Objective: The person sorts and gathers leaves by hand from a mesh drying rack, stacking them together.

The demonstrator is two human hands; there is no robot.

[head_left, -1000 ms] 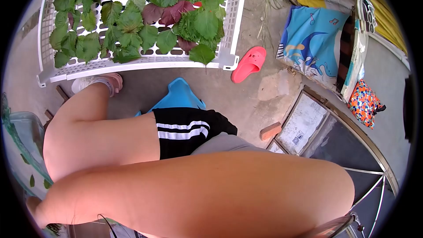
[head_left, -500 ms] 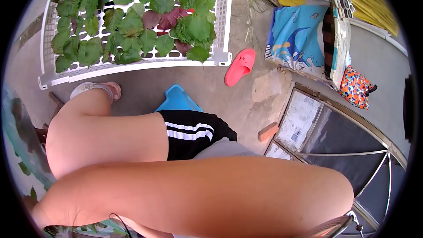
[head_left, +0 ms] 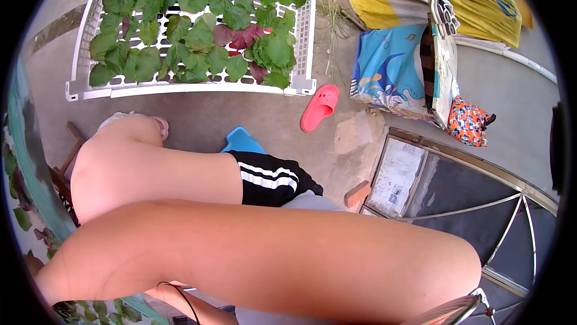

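My right arm (head_left: 258,253) crosses the lower half of the head view toward the left edge. The right hand (head_left: 43,286) is mostly cut off by the dark border there, and its fingers do not show. It is near a teal-edged surface (head_left: 48,196) on which green leaves (head_left: 23,219) and some purplish ones lie. More green leaves (head_left: 99,310) show beneath the wrist. Part of my left forearm (head_left: 195,308) appears below the right arm; the left hand is hidden. My bent bare leg (head_left: 156,168) sits above the arms.
A white slatted crate (head_left: 198,91) at the top bears green leaves (head_left: 195,0) and a few purple ones. Around the floor are a blue plastic stool (head_left: 243,140), a pink clog (head_left: 320,108), a brick (head_left: 357,194), a dolphin-print cloth (head_left: 390,63) and a framed dark panel (head_left: 457,180).
The view has shifted, so the crate and panel sit differently in frame. More of the teal edge and its leaves shows at left. My right arm still reaches left.
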